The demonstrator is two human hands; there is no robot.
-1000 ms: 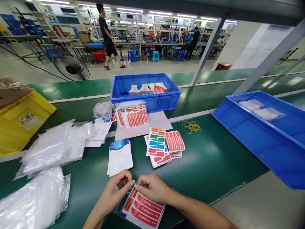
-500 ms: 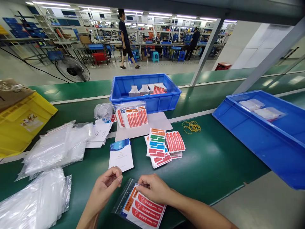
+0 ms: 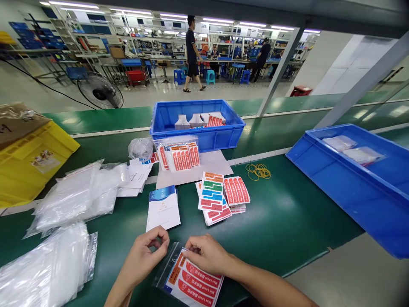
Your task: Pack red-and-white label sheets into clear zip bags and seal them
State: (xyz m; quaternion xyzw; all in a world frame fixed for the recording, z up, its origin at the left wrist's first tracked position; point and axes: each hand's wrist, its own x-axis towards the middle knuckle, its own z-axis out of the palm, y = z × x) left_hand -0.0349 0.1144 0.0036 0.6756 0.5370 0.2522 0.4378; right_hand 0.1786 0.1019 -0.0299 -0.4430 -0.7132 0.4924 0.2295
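Observation:
A clear zip bag lies at the front edge of the bench with red and orange label sheets in it. My right hand is closed over the bag's upper part, thumb and fingers gripping the bag and sheets near its mouth. Just left of that mouth, my left hand makes a pinch, thumb against forefinger; whether a bit of clear film is between them I cannot make out. Beyond the hands stand a stack of white-and-blue booklets and piles of coloured label sheets and red label sheets.
Clear bags are heaped at left, near a yellow bin. A blue crate stands behind a filled bag on cardboard. Yellow rubber bands lie right of centre, and another blue crate is at far right.
My left hand has moved slightly right towards the bag's mouth, its thumb and forefinger closing into a ring. My right hand stays on the bag. A person in the background has walked right.

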